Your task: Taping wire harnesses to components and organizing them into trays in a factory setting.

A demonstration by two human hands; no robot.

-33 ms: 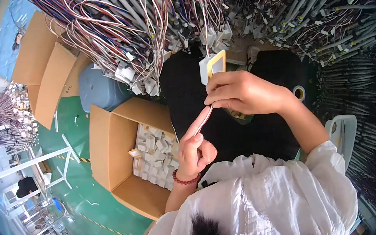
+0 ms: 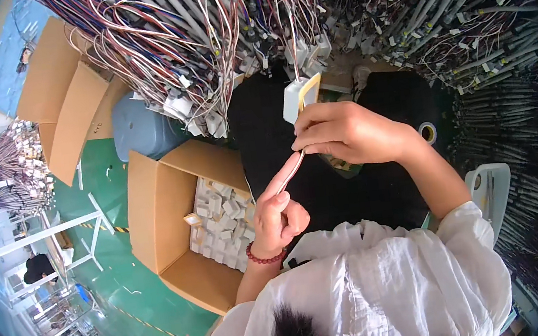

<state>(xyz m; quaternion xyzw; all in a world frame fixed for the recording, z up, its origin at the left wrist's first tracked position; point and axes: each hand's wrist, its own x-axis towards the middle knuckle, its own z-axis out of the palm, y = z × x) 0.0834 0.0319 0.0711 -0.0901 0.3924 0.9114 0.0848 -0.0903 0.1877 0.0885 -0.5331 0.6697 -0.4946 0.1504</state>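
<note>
Between my hands runs a short length of thin wire (image 2: 292, 174), pale and dark. My left hand (image 2: 277, 226) has its index finger stretched out along it, with the thumb and other fingers curled in against the strand. At that finger's tip, my right hand (image 2: 345, 130) pinches the wire between thumb and fingers. Just beyond the right knuckles hangs a small white box-shaped piece (image 2: 292, 101) on wires from above. A yellow-edged flat piece (image 2: 310, 90) is beside it; its lower end is hidden behind my right hand.
Bundled cables (image 2: 198, 29) hang ahead and at the right. An open cardboard box (image 2: 147, 216) holding many small white blocks (image 2: 217, 225) stands at left. Behind it are a blue-grey stool (image 2: 143, 126) and another carton (image 2: 71, 118). A tape roll (image 2: 427, 133) lies right.
The white box-shaped piece and the yellow-edged piece have turned slightly, so the yellow one shows narrower. Both hands keep their places.
</note>
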